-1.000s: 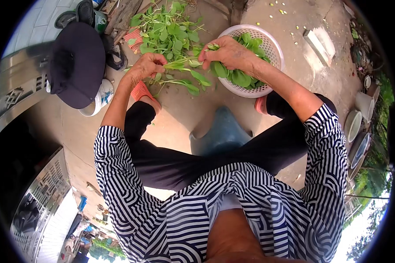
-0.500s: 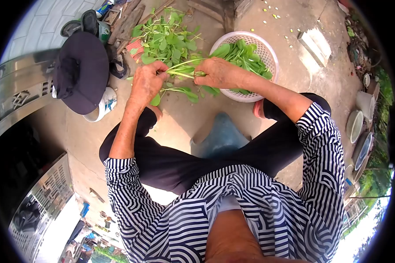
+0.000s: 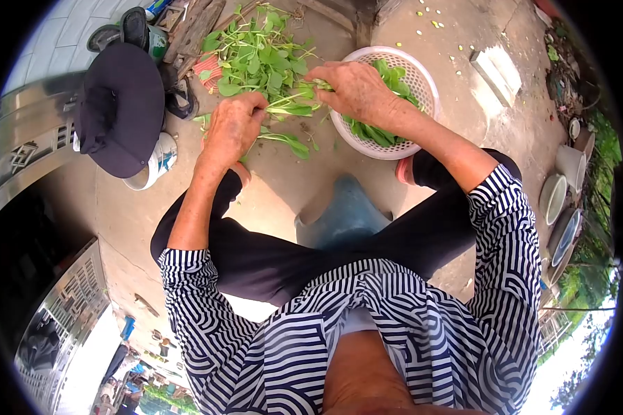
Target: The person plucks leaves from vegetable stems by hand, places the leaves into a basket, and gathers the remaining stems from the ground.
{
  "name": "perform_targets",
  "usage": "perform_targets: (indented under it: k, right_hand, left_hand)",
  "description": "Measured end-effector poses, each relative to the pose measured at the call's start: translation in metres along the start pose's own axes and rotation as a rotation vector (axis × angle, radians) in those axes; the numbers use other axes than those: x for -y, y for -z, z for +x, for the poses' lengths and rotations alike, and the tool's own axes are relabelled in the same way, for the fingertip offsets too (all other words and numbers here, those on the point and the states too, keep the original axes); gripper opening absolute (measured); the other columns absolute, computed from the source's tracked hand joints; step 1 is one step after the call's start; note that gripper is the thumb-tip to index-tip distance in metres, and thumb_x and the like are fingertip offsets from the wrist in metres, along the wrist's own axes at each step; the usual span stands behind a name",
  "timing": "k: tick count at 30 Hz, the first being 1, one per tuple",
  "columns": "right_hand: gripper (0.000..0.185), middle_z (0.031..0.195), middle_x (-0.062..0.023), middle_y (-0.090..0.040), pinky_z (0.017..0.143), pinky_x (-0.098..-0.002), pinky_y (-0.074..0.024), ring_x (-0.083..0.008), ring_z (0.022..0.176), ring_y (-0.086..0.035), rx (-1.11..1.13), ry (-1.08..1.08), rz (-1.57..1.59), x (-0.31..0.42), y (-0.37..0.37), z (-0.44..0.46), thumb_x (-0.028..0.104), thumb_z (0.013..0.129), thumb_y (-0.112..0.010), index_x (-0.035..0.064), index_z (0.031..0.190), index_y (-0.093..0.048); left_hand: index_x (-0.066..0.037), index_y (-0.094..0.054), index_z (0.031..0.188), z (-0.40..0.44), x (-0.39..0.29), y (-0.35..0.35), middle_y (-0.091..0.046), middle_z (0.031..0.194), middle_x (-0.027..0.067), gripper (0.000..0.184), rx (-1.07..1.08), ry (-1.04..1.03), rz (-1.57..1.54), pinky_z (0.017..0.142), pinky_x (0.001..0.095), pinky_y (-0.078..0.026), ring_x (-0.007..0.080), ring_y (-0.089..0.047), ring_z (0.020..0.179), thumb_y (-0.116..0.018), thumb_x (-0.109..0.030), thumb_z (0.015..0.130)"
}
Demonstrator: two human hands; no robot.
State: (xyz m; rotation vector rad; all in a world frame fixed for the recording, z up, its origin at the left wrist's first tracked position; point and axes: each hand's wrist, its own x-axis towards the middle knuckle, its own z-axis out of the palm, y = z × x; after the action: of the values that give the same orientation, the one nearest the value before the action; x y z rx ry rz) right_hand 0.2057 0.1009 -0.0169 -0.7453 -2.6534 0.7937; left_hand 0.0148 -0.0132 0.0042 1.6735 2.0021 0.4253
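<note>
My left hand [image 3: 234, 130] is closed, pinching the stem end of a leafy green [image 3: 291, 109] whose leaf points right. My right hand [image 3: 358, 88] is closed too, its fingertips on a small piece of greens [image 3: 322, 84], mostly hidden by the fingers. Beyond both hands, a heap of leafy greens [image 3: 259, 59] lies on the ground, partly over a reddish ribbed object [image 3: 208, 71]. Under my right forearm stands a pale round plastic basket [image 3: 428, 77] with plucked leaves [image 3: 384, 131] inside. A few loose leaves [image 3: 284, 142] rest below my hands.
A dark wide-brimmed hat [image 3: 121, 111] sits over a white bucket [image 3: 145, 169] at the left. Wood pieces [image 3: 190, 31] lie behind the heap. A blue plastic stool [image 3: 346, 214] is between my legs. A pale block [image 3: 495, 77] and several basins [image 3: 554, 199] are at the right.
My right hand has moved up and away from my left hand, over the basket's left edge. The stems that spanned both hands are now apart. My left hand has barely shifted.
</note>
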Motion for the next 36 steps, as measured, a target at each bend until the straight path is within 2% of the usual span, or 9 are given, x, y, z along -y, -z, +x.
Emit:
perform_targets:
  k: [1, 11, 14, 16, 20, 26, 27, 33, 36]
  right_hand:
    - [0.023, 0.074, -0.0174, -0.062, 0.069, -0.0423, -0.0471, -0.0343, 0.076, -0.06, 0.202, -0.038, -0.027, 0.0, 0.001, -0.001, 0.019, 0.077, -0.058, 0.0044, 0.094, -0.061]
    - [0.026, 0.07, -0.0185, -0.06, 0.068, -0.0435, -0.0467, -0.035, 0.074, -0.06, 0.384, -0.022, -0.007, 0.0, -0.004, -0.004, 0.026, 0.076, -0.057, 0.0054, 0.091, -0.062]
    - [0.025, 0.064, -0.0161, -0.058, 0.062, -0.0406, -0.0459, -0.0299, 0.064, -0.059, 0.215, -0.008, 0.15, -0.01, -0.006, -0.002, 0.025, 0.074, -0.056, 0.0048, 0.087, -0.062]
    - [0.021, 0.063, -0.0029, -0.055, 0.053, -0.0266, -0.0391, -0.0136, 0.056, -0.05, 0.338, -0.411, 0.598, -0.017, 0.005, 0.008, 0.023, 0.077, -0.052, 0.0058, 0.083, -0.061]
    - [0.02, 0.06, 0.0032, -0.047, 0.045, -0.0206, -0.0278, -0.0039, 0.049, -0.037, 0.425, -0.642, 0.896, -0.017, 0.018, 0.014, 0.024, 0.078, -0.05, 0.0072, 0.081, -0.061]
    - [0.022, 0.064, -0.0023, -0.057, 0.041, -0.0214, -0.0299, -0.0067, 0.045, -0.038, 0.569, -0.591, 0.946, 0.016, -0.016, 0.006, 0.026, 0.075, -0.054, 0.0044, 0.076, -0.059]
    - [0.031, 0.068, -0.009, -0.061, 0.045, -0.0276, -0.0389, -0.0148, 0.048, -0.048, 0.577, -0.496, 0.811, 0.013, -0.021, 0.007, 0.031, 0.079, -0.052, 0.0006, 0.079, -0.059]
    - [0.033, 0.064, -0.0093, -0.058, 0.061, -0.0319, -0.0435, -0.018, 0.063, -0.055, 0.482, -0.086, 0.285, 0.012, -0.02, 0.008, 0.029, 0.078, -0.051, -0.0014, 0.088, -0.06]
    - [0.027, 0.061, -0.0057, -0.055, 0.059, -0.0289, -0.0402, -0.0142, 0.061, -0.051, 0.503, -0.241, 0.403, 0.011, -0.01, 0.007, 0.025, 0.076, -0.051, -0.0003, 0.079, -0.06]
  left_hand:
    - [0.0, -0.06, 0.084, 0.0, 0.0, 0.0, -0.061, 0.073, 0.0159, 0.014, 0.004, -0.007, -0.042, 0.061, 0.0327, -0.045, 0.0256, -0.06, 0.065, -0.061, -0.004, 0.071]
    - [0.0, -0.06, 0.084, 0.001, 0.004, 0.006, -0.061, 0.078, 0.0142, 0.014, 0.072, -0.006, -0.203, 0.066, 0.0347, -0.045, 0.0292, -0.059, 0.071, -0.06, -0.004, 0.07]
    - [0.0, -0.06, 0.084, 0.001, 0.007, 0.005, -0.061, 0.08, 0.0141, 0.014, 0.118, -0.01, -0.19, 0.066, 0.0344, -0.045, 0.0286, -0.059, 0.072, -0.06, -0.004, 0.071]
    - [0.0, -0.06, 0.084, 0.0, 0.009, 0.005, -0.061, 0.08, 0.0138, 0.013, 0.132, 0.019, -0.19, 0.066, 0.035, -0.045, 0.0292, -0.059, 0.073, -0.06, -0.005, 0.071]
    - [-0.002, -0.06, 0.083, 0.001, 0.002, -0.003, -0.06, 0.079, 0.0127, 0.012, 0.11, -0.156, -0.09, 0.064, 0.0382, -0.045, 0.0314, -0.058, 0.073, -0.059, -0.007, 0.073]
    - [-0.002, -0.061, 0.082, 0.005, -0.017, -0.016, -0.059, 0.075, 0.0133, 0.011, 0.099, -0.266, 0.049, 0.064, 0.0397, -0.045, 0.0318, -0.058, 0.073, -0.059, -0.007, 0.073]
    - [-0.002, -0.061, 0.082, 0.006, -0.018, -0.016, -0.059, 0.075, 0.0133, 0.011, 0.098, -0.266, 0.051, 0.064, 0.0397, -0.045, 0.0318, -0.058, 0.073, -0.059, -0.007, 0.073]
    - [-0.003, -0.063, 0.079, 0.013, -0.024, -0.017, -0.061, 0.074, 0.0165, 0.011, 0.204, -0.264, 0.095, 0.063, 0.0409, -0.046, 0.0329, -0.059, 0.072, -0.059, -0.011, 0.073]
    - [-0.001, -0.064, 0.077, 0.017, -0.026, -0.008, -0.061, 0.068, 0.0148, 0.013, 0.214, -0.167, -0.146, 0.06, 0.0368, -0.046, 0.0265, -0.061, 0.066, -0.063, -0.012, 0.071]
